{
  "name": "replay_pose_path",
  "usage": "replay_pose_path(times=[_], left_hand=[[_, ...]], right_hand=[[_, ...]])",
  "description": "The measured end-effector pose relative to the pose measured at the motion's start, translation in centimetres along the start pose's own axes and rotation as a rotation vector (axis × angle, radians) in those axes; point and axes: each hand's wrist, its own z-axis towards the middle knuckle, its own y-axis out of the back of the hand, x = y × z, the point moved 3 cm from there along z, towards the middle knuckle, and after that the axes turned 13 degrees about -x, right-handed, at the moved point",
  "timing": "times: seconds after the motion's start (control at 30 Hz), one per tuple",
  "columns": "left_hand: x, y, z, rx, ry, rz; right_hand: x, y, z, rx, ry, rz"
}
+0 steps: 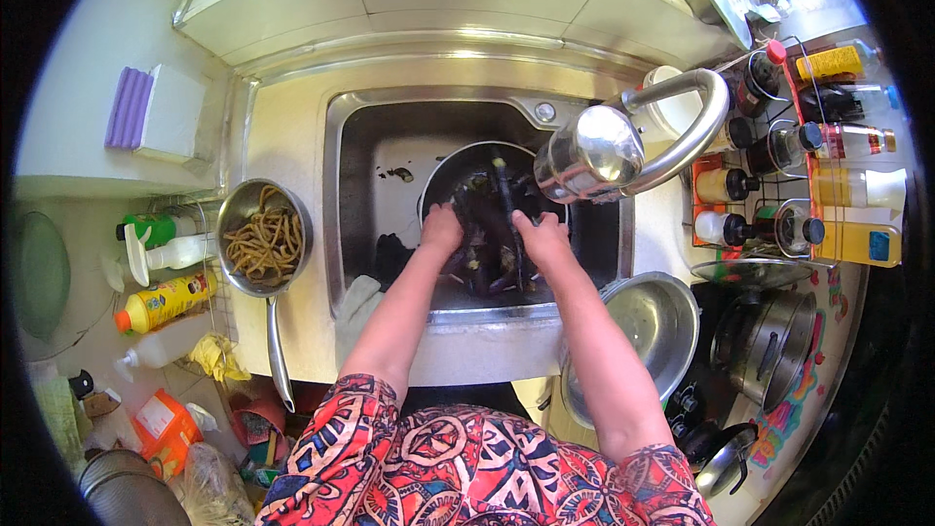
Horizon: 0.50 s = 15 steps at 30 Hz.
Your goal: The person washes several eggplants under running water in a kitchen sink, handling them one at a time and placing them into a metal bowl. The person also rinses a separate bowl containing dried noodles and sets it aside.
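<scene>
Both my hands are inside a round metal basin (471,147) that stands in the stainless steel sink (394,124). Long dark purple vegetables (478,234), apparently slender eggplants, lie in the basin among darker scraps. My right hand (542,235) grips one long dark stalk-like piece, its thumb lying along it; a pale tip points toward the back of the sink. At the basin's left side is my left hand (442,230), fingers curled down by the vegetables and partly hidden. Its hold is unclear. The faucet (595,150) overhangs the basin's right rim.
A long-handled saucepan (307,252) of brown strips (264,241) sits left of the sink. A grey cloth (358,310) drapes over the front edge. To the right are a large metal bowl (657,314), a rack of bottles (785,161) and a steel pot (767,351).
</scene>
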Motion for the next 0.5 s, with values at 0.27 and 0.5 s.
replay_pose_path(times=[0.27, 0.5], left_hand=[[3.1, -5.0, 3.9, -0.166, -0.053, 0.024], [2.2, -5.4, 4.7, -0.157, -0.107, 0.142]], right_hand=[[-1.5, 14.4, -0.7, -0.007, 0.214, 0.075], [-6.9, 21.5, -4.7, -0.115, 0.156, 0.258]])
